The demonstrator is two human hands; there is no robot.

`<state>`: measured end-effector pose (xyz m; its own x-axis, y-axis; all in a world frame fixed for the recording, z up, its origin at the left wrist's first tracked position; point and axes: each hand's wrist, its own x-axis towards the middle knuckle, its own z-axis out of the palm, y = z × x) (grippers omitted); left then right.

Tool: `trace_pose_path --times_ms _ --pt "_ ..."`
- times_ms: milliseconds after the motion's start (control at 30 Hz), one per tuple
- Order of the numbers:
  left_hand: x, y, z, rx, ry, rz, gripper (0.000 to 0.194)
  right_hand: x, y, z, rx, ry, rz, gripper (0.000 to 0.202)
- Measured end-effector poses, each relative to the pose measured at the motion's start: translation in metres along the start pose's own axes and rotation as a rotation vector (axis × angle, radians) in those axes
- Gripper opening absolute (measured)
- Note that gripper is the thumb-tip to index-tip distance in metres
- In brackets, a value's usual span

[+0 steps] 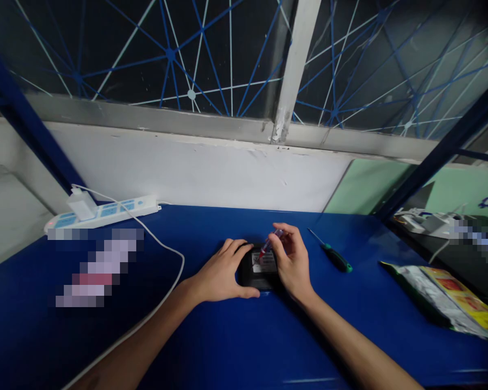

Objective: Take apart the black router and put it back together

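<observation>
A flat black device [250,278] with a white printed label lies on the blue table between my hands. My left hand [223,271] grips its left side, fingers along the far edge and thumb at the near edge. My right hand [293,260] is closed around a slim pen-like tool [270,243] with a clear body and a red end. The tool slants down to the label, its red end at or just above the surface; I cannot tell whether it touches. Its exact kind is unclear.
A green-and-black screwdriver [336,257] lies right of my right hand. A white power strip [117,212] with a plugged-in charger stands at the back left; its white cable [181,265] crosses my left forearm. A yellow and silver packet [451,298] lies at the right.
</observation>
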<state>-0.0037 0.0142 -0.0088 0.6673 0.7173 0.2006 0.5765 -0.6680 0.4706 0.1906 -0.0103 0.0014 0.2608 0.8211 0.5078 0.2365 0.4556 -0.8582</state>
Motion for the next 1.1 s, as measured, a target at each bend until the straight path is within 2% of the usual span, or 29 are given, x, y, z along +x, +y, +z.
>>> trace_pose_path --times_ms 233,533,733,1100 --pt "0.000 0.002 -0.001 -0.003 0.013 0.001 0.099 -0.005 -0.005 0.000 0.118 -0.111 0.071 0.031" --pt "0.001 0.001 -0.001 0.011 0.008 0.006 0.096 -0.003 0.002 -0.001 -0.039 -0.081 0.028 0.036" --pt "0.000 0.001 -0.001 0.001 0.001 0.000 0.100 -0.003 0.005 0.002 -0.005 -0.053 0.034 0.034" --pt "0.000 0.001 -0.001 0.000 -0.005 0.005 0.100 -0.005 -0.003 0.000 0.098 -0.125 0.086 0.032"
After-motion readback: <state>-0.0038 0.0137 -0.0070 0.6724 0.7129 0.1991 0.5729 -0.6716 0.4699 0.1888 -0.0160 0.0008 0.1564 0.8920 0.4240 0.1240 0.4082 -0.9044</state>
